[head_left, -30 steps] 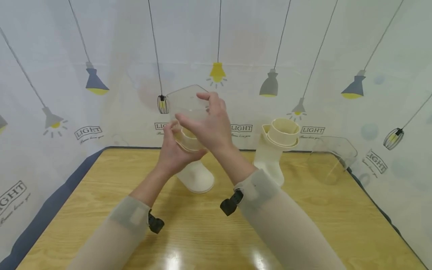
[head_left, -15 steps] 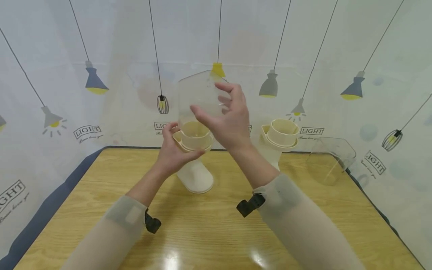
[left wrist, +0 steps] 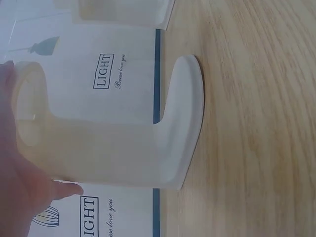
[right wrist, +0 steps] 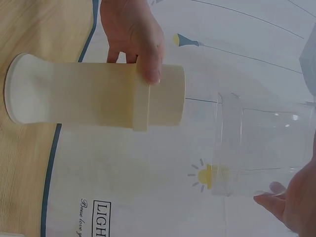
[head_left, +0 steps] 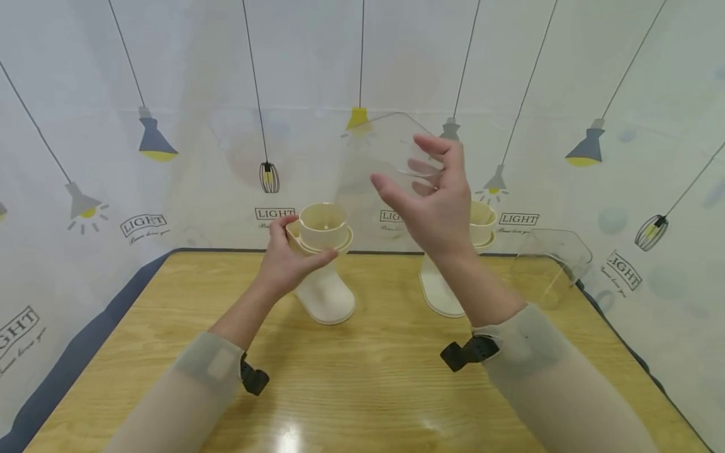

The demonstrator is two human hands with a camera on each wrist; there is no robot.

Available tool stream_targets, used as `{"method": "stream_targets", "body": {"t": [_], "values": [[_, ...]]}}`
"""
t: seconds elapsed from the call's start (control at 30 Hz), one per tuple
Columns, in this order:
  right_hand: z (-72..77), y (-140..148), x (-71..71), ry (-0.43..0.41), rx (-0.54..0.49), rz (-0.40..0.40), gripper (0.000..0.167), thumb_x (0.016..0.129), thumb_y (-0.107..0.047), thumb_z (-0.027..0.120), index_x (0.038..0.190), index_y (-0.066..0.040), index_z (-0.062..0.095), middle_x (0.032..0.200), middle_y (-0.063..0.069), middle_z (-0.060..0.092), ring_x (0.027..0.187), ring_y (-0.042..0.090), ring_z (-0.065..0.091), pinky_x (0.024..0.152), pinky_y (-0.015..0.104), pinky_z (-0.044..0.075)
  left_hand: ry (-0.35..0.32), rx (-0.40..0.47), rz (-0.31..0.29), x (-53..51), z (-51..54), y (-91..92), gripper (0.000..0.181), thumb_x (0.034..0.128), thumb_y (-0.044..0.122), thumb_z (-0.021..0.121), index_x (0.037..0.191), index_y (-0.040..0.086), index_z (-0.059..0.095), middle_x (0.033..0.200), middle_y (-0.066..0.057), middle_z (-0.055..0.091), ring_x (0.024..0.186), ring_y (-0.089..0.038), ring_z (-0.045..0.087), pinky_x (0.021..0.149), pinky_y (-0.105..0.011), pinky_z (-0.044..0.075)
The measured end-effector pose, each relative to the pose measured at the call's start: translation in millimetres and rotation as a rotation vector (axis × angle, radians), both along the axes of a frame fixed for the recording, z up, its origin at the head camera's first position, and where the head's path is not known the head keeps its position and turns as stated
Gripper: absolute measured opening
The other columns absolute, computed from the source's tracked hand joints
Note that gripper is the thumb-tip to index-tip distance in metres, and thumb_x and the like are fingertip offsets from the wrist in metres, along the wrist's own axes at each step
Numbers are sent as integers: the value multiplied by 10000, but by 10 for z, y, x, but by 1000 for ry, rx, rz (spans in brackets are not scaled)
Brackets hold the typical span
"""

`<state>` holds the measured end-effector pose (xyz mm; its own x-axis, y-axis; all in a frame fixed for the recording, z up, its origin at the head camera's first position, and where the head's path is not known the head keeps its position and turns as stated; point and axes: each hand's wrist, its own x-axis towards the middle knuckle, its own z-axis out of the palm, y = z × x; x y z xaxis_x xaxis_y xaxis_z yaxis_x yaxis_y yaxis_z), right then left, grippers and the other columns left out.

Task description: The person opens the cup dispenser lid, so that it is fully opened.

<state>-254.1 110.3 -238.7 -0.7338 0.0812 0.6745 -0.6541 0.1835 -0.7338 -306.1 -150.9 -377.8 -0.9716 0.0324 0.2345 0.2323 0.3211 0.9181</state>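
Note:
A cream-coloured stand (head_left: pixel 325 296) with a round collar and a wide foot stands upright on the table, left of centre. My left hand (head_left: pixel 281 265) grips it just below the collar, thumb at the front and fingers behind. In the left wrist view the same stand (left wrist: pixel 108 153) has its foot flat on the wood. My right hand (head_left: pixel 440 204) holds a clear plastic container (head_left: pixel 391 141) in the air, up and right of the collar. The right wrist view shows a gap between this clear container (right wrist: pixel 261 143) and the stand's collar (right wrist: pixel 168 96).
A second, matching cream stand (head_left: pixel 438 292) is partly hidden behind my right forearm. Another clear container (head_left: pixel 549 270) stands at the table's back right corner. A fabric backdrop printed with hanging lamps (head_left: pixel 155 138) closes off the wooden table (head_left: pixel 362 377) at the back and sides.
The right hand has carried the clear container up off the stand's collar and away to the right. My left hand keeps its grip on the stand, which stays in place.

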Motion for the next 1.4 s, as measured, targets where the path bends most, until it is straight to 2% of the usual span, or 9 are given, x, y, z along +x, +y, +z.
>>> {"method": "stream_targets", "body": {"t": [0.17,0.3,0.6,0.73,0.93,1.1,1.27,1.4], "values": [[1,206,86,-9,9,-30,682,852,-268,930,1401,-137,547,1529,-43,563,1330,216,682,1116,440,584,-23,-25,3,19,31,1,1199,803,458,968,1673,124,214,1624,-225,421,1519,-377,435,1323,-604,316],[5,380,139,-7,21,-58,680,860,-243,921,1414,-139,541,1524,-70,561,1326,194,681,1102,396,586,-46,-31,31,23,48,23,1216,807,542,950,1683,134,211,1687,-225,343,1582,-374,366,1331,-608,296],[-19,816,228,-28,27,-164,663,866,-153,913,1427,-207,564,1500,-106,565,1304,167,687,1057,292,590,-51,-48,63,1,26,17,1187,823,559,942,1702,169,246,1672,-203,262,1538,-386,376,1289,-607,365],[-55,1000,278,-35,-20,-176,652,855,-92,910,1407,-213,585,1496,-72,577,1252,174,704,976,206,610,-40,-46,58,-22,-3,-10,1162,841,537,934,1717,178,261,1665,-197,273,1541,-384,377,1262,-602,407],[-104,1281,376,-52,-62,-198,644,846,-30,888,1393,-200,595,1507,-14,572,1217,183,713,903,149,611,-40,24,25,-57,-16,-64,1145,874,472,927,1725,153,231,1703,-199,363,1597,-401,365,1297,-635,354],[-147,1524,451,-62,-59,-246,652,846,0,874,1399,-181,580,1495,-24,561,1207,154,711,884,121,600,-36,-1,10,-101,-6,-108,1128,880,505,917,1731,166,259,1715,-171,407,1595,-405,403,1293,-631,366],[-212,1775,535,-160,-20,-348,689,870,-46,886,1444,-215,543,1525,-84,537,1205,81,702,856,84,578,-42,-31,-6,-122,21,-131,1152,880,545,906,1748,177,244,1717,-152,413,1593,-411,419,1271,-645,396],[-318,1940,578,-241,53,-455,717,898,-146,896,1491,-256,509,1537,-157,512,1189,2,677,848,55,545,-41,-32,-21,-150,37,-143,1154,884,561,898,1755,186,240,1733,-149,401,1597,-424,411,1261,-656,405]]}}
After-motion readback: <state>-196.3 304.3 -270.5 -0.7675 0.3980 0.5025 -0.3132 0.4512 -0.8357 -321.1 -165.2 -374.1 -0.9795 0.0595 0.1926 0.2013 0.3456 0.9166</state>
